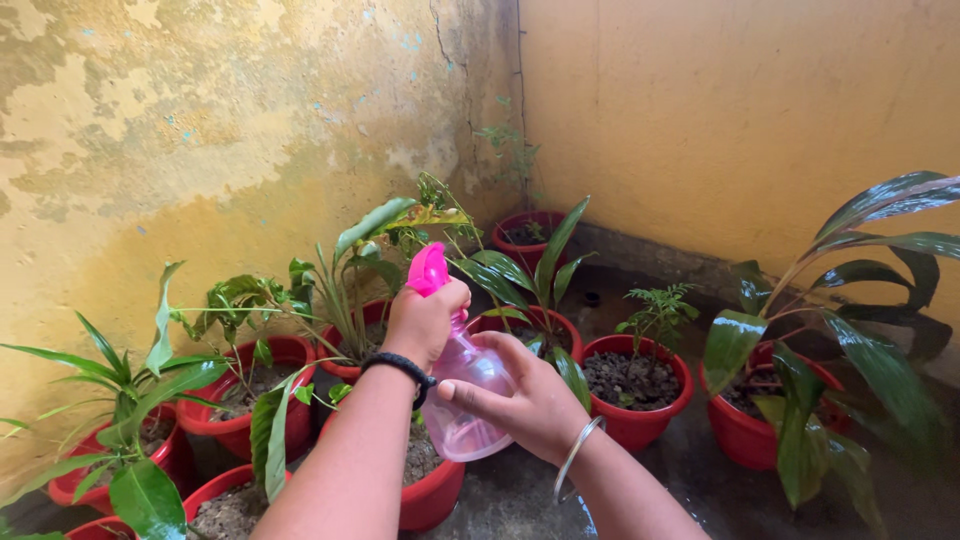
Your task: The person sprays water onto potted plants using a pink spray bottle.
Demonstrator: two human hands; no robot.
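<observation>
Red pots (250,420) of leafy plants line the yellow wall (200,130); the left hand (425,320) is clamped round the pink spray head (428,268); the right hand (525,395) cups the clear bottle (465,395), above a red pot (432,495); a fern pot (640,400) stands right.

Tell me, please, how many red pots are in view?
10 pots: one in back corner, one behind the bottle, two at right, one front centre, five at left; leaves may hide more.

walls (200,130): peeling yellow, cracked corner | floor (720,490): wet grey concrete
</observation>
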